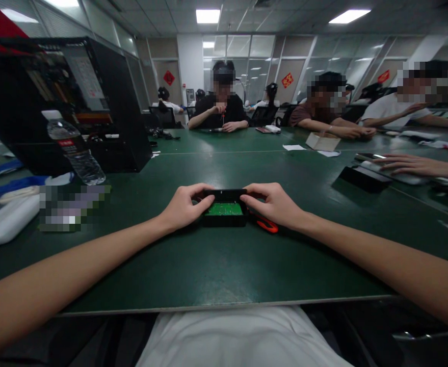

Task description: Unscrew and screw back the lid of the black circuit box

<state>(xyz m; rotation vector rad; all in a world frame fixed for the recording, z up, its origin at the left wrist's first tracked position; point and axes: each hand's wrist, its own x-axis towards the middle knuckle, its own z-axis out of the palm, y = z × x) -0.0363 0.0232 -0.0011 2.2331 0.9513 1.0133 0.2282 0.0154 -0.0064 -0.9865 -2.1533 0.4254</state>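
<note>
- I see the case (225,221) lying flat on the table (224,270), dead centre and just ahead of me, open side up.
- A green board (226,209) shows inside the case.
- Left hand (183,206): the grip is pressed onto the case's left end, pinching it, with the fingers curled over the far rim and the index tip on the top edge.
- Right hand (275,204): the grip pinches the case's right end in the same way, fingers over the far rim.
- Both forearms are stretched out low over the table.
- An orange tool (266,225) lies on the table under my right hand, at the case's near right corner. I cannot tell whether it touches the case.
- A bottle (76,150) stands upright at left, well apart from the case.
- A black tower (105,97) stands behind the bottle, its side open.
- A co-worker's hand (403,164) lies flat on the table at far right, fingers spread, near a flat black box (363,179).
- Three people sit along the far side, and a carton (322,141) lies among papers there.
</note>
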